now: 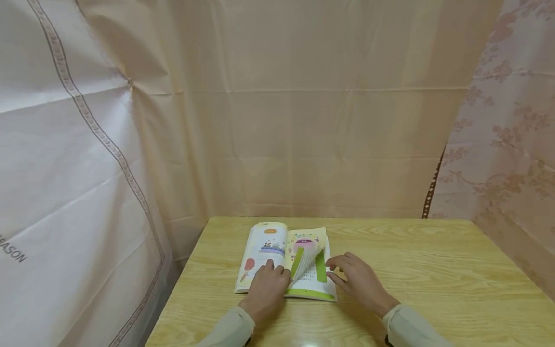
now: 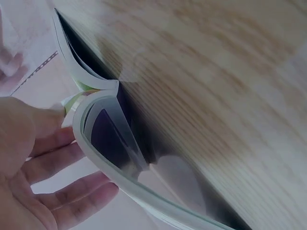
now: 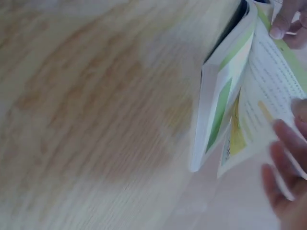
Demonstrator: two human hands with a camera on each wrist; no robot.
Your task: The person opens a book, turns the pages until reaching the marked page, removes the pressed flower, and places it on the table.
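An open picture book lies on the table, with coloured drawings on its left page. My left hand rests over the lower gutter, its fingers extended on the left page. In the left wrist view the fingers of that hand lie along the book's bowed pages. One leaf stands partly lifted from the right half, its printed side facing the right wrist camera. Just right of the book, my right hand has thumb and fingers apart, fingertips near the page edge, holding nothing.
The light wood-grain table extends on both sides of the book. Behind it hangs a creased beige cloth. A pale sheet with a patterned band drapes at left, and a flower-patterned sheet at right.
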